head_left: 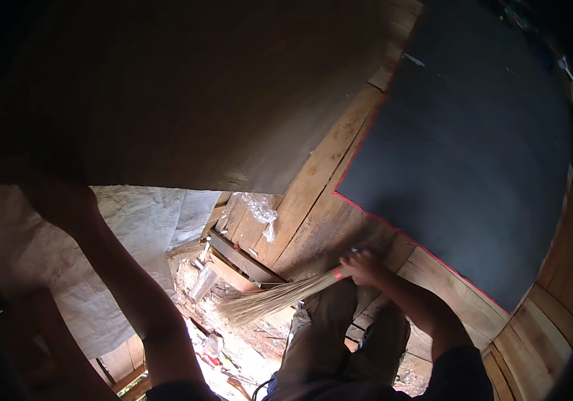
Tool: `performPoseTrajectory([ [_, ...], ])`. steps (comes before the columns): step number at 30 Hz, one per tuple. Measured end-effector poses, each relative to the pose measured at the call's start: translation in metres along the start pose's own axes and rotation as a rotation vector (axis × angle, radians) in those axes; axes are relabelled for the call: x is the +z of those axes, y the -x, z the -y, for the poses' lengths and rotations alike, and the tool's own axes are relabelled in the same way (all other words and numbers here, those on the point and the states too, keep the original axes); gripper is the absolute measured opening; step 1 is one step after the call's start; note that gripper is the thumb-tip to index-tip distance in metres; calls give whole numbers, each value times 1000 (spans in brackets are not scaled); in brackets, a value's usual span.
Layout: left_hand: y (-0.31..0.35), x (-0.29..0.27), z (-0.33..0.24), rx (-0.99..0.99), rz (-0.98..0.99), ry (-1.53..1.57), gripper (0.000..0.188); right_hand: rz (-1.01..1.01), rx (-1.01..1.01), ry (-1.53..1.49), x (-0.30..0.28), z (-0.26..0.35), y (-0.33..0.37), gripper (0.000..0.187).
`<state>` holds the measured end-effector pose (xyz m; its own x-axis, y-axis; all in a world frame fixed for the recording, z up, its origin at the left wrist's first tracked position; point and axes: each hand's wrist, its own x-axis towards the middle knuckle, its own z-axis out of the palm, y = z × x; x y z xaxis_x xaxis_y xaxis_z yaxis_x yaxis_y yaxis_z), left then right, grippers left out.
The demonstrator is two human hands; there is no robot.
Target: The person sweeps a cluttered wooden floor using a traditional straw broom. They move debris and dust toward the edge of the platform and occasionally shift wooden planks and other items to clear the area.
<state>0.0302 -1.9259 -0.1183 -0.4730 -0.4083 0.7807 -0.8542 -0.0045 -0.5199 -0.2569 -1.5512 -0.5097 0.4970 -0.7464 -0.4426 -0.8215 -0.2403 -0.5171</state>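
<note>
A: Where is the broom [276, 301], pls?
B: In the R hand [363, 267]. Fingers are folded round its handle, nr the red band. The straw fans out to the left, over the littered floor [253, 347]; I cannot tell if the tips touch it.
A: And the L hand [62, 204]?
B: Up-left of the broom, well apart, at the lower edge of a big dark board [199, 100]. Its fingers are lost in shadow, so I cannot tell if they pinch this edge or only touch it.
A: What other things are around, or in the way?
B: That board hides much of the area up-left of the broom. The person's legs [320, 327] block some floor below its handle. Nr the straw tips lies a clear plastic cup [204, 282]. Clear plastic wrap [259, 208] is farther above. A pale sheet [132, 220] is left of the broom, a black panel [467, 147] w/ red edge up-right.
A: Any writing?
B: Yes, small handwriting [313, 227] on the wood planks [326, 160], above the broom.
</note>
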Motion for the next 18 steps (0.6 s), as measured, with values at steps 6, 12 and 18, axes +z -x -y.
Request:
performPoseTrajectory([
  [6, -24, -24, -45, -449, -120, 1308, 43, -115, 363, -26, -49, -9, 194, 39],
  [12, -106, 29, -35, -144, -210, 1227, 38, -454, 661, 4, 6, -11, 307, 30],
  [18, -180, -26, -96, -482, -98, 1560, 50, -545, 781, 36, 92, -20, 427, 34],
])
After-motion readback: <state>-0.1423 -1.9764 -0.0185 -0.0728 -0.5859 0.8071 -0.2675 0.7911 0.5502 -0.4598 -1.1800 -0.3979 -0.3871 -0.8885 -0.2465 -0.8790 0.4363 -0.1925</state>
